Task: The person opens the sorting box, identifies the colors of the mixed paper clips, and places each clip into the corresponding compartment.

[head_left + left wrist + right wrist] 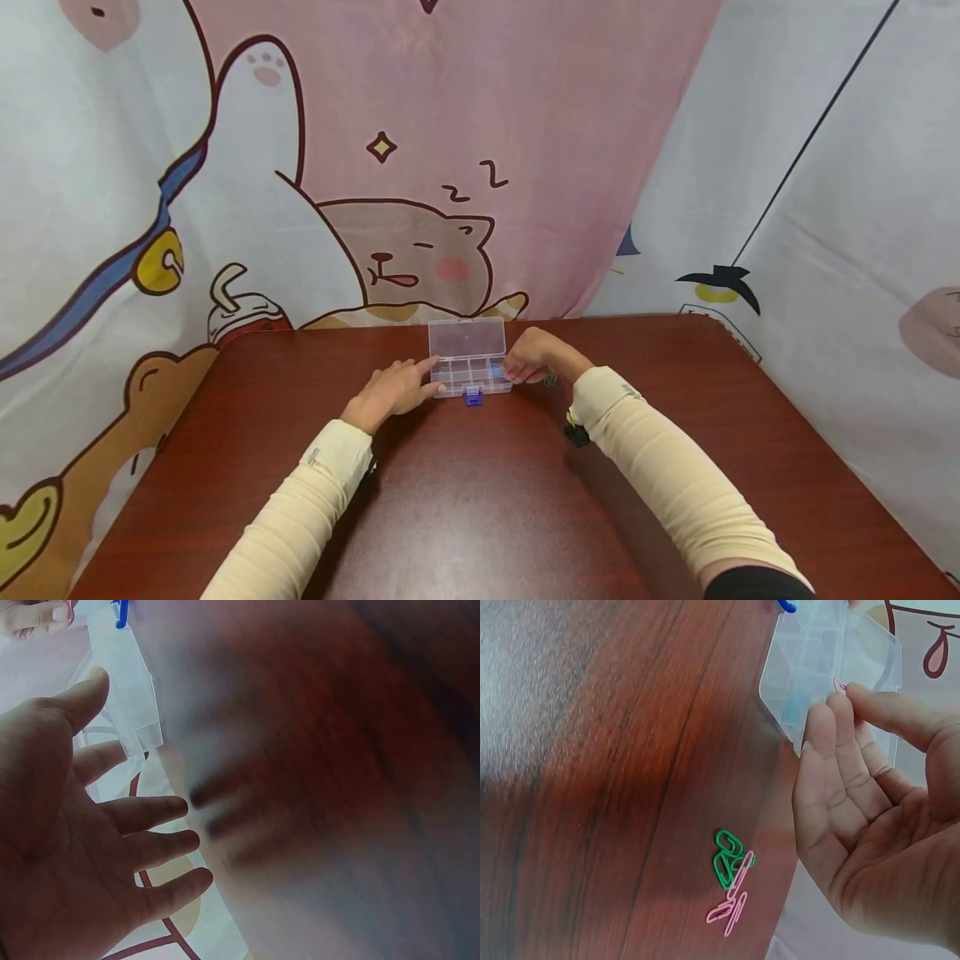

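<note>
Pink and green paper clips [740,874], colourless box [467,340] (its latch [472,398] blue), reddish-brown wood-grained table [480,508]

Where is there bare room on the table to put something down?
Free: table between left sleeve and right sleeve, nearer than the latch; also outside each sleeve, toward the table edges. Crowded: around the box, with left grip, right grip and loose clips.
</note>
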A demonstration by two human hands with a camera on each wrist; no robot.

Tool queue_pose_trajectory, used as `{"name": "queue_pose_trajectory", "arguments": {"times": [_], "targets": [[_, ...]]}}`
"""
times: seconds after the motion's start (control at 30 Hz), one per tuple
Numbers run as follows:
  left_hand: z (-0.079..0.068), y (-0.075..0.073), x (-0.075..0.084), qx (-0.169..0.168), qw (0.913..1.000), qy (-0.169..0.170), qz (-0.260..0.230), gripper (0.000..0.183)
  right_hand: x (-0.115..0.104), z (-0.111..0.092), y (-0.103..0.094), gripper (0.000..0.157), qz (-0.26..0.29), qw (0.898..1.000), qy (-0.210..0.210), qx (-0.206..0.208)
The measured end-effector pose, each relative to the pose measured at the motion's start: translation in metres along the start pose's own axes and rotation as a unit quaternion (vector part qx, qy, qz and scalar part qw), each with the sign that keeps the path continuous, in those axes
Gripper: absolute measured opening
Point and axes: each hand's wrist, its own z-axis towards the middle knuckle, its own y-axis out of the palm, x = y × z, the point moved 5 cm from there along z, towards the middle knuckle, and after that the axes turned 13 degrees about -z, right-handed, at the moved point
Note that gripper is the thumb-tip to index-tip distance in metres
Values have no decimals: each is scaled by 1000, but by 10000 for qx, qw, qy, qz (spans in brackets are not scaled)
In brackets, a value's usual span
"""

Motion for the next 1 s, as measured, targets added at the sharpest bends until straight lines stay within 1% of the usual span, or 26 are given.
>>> {"name": "queue_pose_trajectory", "arguments": {"times": [0.2, 0.3, 0.63, 0.77, 0.9, 1.0], "targets": [[0, 1, 0, -15, 10000, 28, 20, 66, -1, 2, 4, 16, 7, 10000, -31, -87], [1, 1, 0, -11, 10000, 57, 46, 66, 0, 2, 4, 17, 51, 10000, 4, -64], [1, -2, 1, 12, 9999, 110, 91, 66, 2, 0, -2, 18, 78, 9999, 88, -9], [1, -2, 2, 29, 9999, 116, 75, 66, 3, 1, -4, 21, 168, 9998, 103, -48], [0, -2, 2, 8, 9999, 88, 67, 66, 6, 1, -9, 25, 206, 9997, 126, -35], [0, -2, 2, -14, 10000, 57, 63, 66, 9, 0, -16, 24, 194, 9997, 141, 64]]}}
